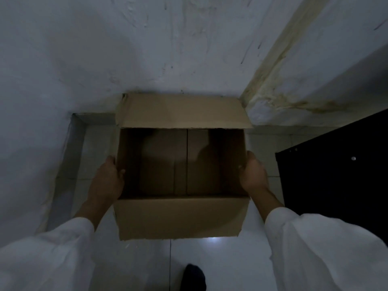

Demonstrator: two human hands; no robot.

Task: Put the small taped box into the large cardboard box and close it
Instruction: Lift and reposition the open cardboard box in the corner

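Note:
The large cardboard box [180, 217] stands open on the pale tiled floor against the wall, its far flap [182, 111] leaning back and its near flap hanging down toward me. Its dim inside shows only the folded bottom flaps; I see no small taped box anywhere. My left hand [109, 179] grips the box's left wall, thumb curled over the rim. My right hand [253, 173] holds the right wall the same way. Both arms wear white sleeves.
A rough white wall rises just behind the box, with a stained pillar [279, 76] at the right. A black cabinet [336, 169] stands close to the right. A dark shoe [194, 277] shows on the floor at the bottom.

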